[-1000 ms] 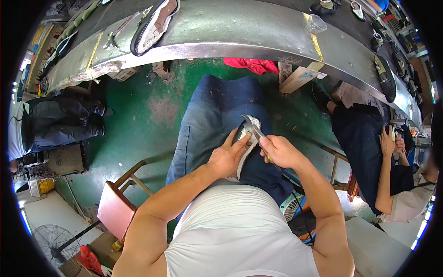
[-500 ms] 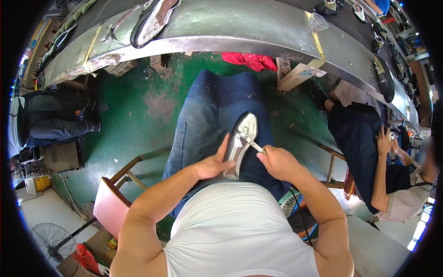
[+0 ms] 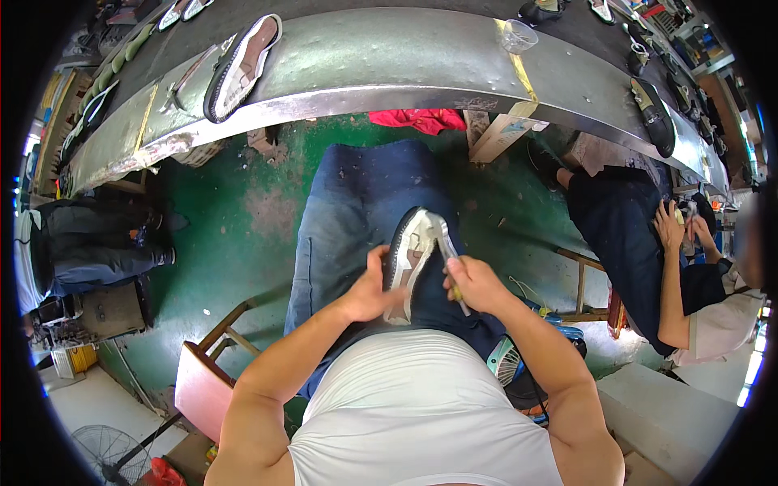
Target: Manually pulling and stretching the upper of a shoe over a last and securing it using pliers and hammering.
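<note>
A: What are the hands doing?

B: The left hand (image 3: 369, 292) is gripping the side of a shoe (image 3: 409, 259) that is lying sole-up on the lap, on the blue jeans (image 3: 348, 211). The right hand (image 3: 474, 283) is closing tight around a thin metal tool (image 3: 447, 251) with a yellowish handle. The tool's tip is touching the shoe at about 1 o'clock from the left hand.

A: What could go wrong?

B: I think the tool could be slipping off the sole if the push is too hard. Then it might be poking the left thumb, which is sitting just beside it, or the leg under it. The shoe could also be sliding off the lap onto the green floor (image 3: 243, 202).

A: What is around them?

B: At 12 o'clock a long grey desk (image 3: 389, 65) is carrying another shoe (image 3: 241, 69). At 3 o'clock another person (image 3: 673, 267) is sitting and working.
</note>
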Available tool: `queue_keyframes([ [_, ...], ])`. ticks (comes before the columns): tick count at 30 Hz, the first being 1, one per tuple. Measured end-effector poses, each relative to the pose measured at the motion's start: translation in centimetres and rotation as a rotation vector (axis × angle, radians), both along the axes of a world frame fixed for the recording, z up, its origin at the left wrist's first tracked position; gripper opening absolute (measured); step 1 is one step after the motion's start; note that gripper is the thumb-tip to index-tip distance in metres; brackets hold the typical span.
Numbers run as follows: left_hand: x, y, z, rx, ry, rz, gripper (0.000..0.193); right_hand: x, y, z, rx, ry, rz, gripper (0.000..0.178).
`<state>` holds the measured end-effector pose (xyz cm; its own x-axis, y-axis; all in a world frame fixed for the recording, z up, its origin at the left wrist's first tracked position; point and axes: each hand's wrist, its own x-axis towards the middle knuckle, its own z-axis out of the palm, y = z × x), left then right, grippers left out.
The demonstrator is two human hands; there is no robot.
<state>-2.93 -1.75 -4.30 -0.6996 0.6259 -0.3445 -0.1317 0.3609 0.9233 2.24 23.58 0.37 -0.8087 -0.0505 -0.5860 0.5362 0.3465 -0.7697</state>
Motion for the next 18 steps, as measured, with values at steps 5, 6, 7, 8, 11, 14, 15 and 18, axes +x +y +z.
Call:
queue_keyframes([
  [5,-4.1,4.1,1.8,-0.004,-0.26,0.372,0.053,0.8,0.2,-2.1,-0.363,-0.038,-0.198,0.05],
  [6,-4.5,3.8,1.3,-0.002,-0.249,0.375,0.053,1.4,0.2,-3.2,-0.391,-0.023,-0.28,0.05],
  [7,-5.0,2.7,0.2,0.144,-0.452,0.374,0.05,1.5,0.1,-3.8,-0.425,-0.005,-0.35,0.05],
  [8,-5.8,2.2,0.2,0.294,-0.651,0.361,0.047,1.4,0.1,-3.1,-0.405,-0.072,-0.36,0.051],
  [11,-7.7,1.5,3.1,0.494,-0.657,0.43,0.046,1.8,0.6,-3.8,-0.437,-0.177,-0.403,0.051],
  [14,-12.6,0.5,9.5,0.588,-0.496,0.45,0.05,1.1,1.0,-4.1,-0.499,-0.231,-0.352,0.051],
  [15,-14.6,0.8,11.9,0.532,-0.352,0.523,0.057,0.8,1.1,-4.4,-0.506,-0.23,-0.348,0.051],
  [18,-22.4,2.5,20.8,0.263,0.058,0.378,0.077,-0.4,1.6,-4.9,-0.56,-0.269,-0.305,0.051],
])
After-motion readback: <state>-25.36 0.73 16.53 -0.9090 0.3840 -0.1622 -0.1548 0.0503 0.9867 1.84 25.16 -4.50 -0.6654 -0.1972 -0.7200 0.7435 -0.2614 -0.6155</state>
